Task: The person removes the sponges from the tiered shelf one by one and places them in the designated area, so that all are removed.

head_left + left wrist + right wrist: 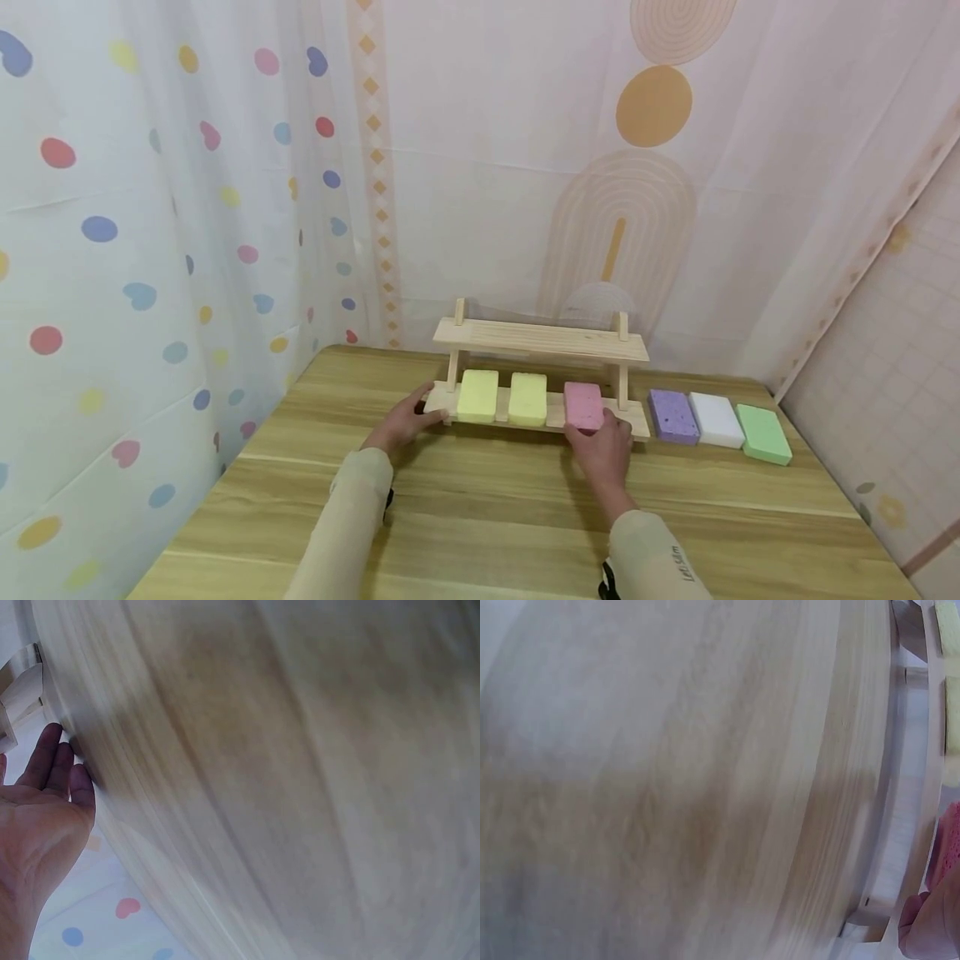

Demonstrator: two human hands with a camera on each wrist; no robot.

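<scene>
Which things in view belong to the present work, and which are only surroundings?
In the work: shelf; two yellow sponges; pink sponge, in right hand; probably also purple sponge, white sponge, green sponge.

Only surroundings: table, patterned curtains.

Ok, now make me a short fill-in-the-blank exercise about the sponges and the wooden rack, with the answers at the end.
1. The pink sponge is held by the person's ____ hand.
2. Exactly ____ yellow sponges rest on the lower tier of the wooden rack.
3. On the table, the white sponge lies ____ the purple sponge and the green sponge.

Missing words: right; two; between.
</scene>
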